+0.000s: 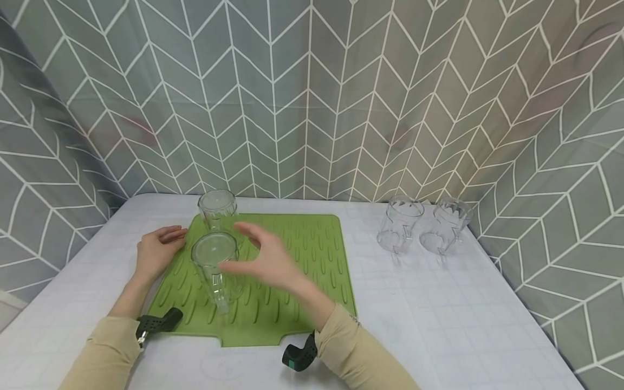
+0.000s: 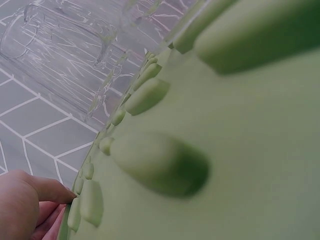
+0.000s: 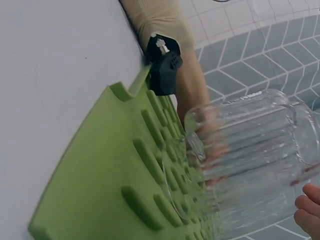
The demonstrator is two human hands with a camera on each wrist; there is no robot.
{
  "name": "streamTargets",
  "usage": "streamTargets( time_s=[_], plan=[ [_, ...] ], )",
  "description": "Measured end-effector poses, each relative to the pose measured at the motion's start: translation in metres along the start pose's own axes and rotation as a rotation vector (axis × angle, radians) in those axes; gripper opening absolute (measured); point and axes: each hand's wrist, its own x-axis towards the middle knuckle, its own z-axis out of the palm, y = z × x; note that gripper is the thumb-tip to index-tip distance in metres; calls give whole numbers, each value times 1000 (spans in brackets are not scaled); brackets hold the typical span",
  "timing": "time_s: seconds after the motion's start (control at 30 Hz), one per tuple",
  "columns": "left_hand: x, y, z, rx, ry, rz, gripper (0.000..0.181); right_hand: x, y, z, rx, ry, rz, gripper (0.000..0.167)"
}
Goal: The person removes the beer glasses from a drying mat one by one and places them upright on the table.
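Note:
A clear glass mug stands toward the left of the green ridged mat, its handle facing the near side. Behind it, near the mat's far left corner, is a second clear mug. My right hand is beside the front mug, thumb and fingers spread apart; in the right wrist view its fingertips appear off the glass. My left hand rests at the mat's left edge, and in the left wrist view its fingertips touch that edge. Its thumb is hidden.
Two more clear glass mugs, a nearer-left one and a right one, stand on the white-covered table at the back right. A patterned grey curtain hangs behind and at both sides. Each wrist carries a black device.

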Motion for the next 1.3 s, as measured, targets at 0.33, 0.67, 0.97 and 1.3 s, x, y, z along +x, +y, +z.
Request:
streamTargets(
  time_s=[0.33,0.67,0.97,1.3],
  plan=[
    [-2,3,0,17,8,0,42,5,8,24,5,12,2,87],
    [-3,5,-2,41,14,-5,42,5,14,32,48,62,-34,81],
    [-2,3,1,19,10,4,42,4,17,35,44,95,-14,83],
    [-1,3,1,11,10,8,41,5,20,34,49,107,-36,80]
  ],
)
